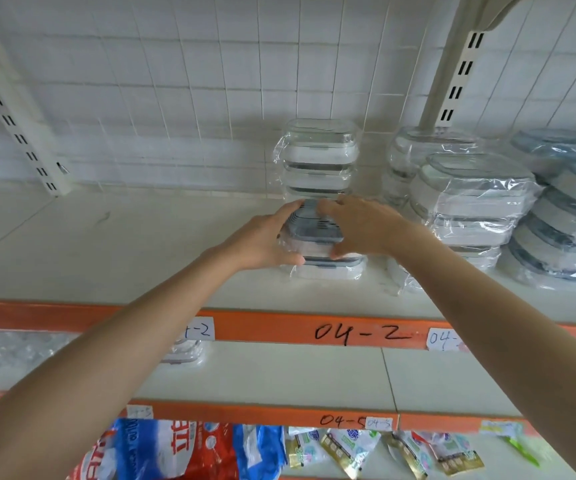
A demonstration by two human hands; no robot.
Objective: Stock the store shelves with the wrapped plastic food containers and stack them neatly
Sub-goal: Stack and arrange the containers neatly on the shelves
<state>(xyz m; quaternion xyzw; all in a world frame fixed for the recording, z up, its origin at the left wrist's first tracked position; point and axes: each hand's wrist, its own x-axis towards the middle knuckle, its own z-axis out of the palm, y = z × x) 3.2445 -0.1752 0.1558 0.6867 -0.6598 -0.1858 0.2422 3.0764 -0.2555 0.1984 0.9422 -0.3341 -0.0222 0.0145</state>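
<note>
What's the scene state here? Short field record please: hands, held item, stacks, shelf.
left hand: grips the left side of the wrapped container
right hand: grips its right side
held container: grey lid, on top of another wrapped container
behind it: taller stack by the back wall
to the right: more wrapped stacks
shelf: orange edge marked 04-2

White tiled wall [175, 81] behind; orange shelf edge [279, 323] marked "04-2"; red/blue snack bags [182, 452] on btm shelf.
</note>
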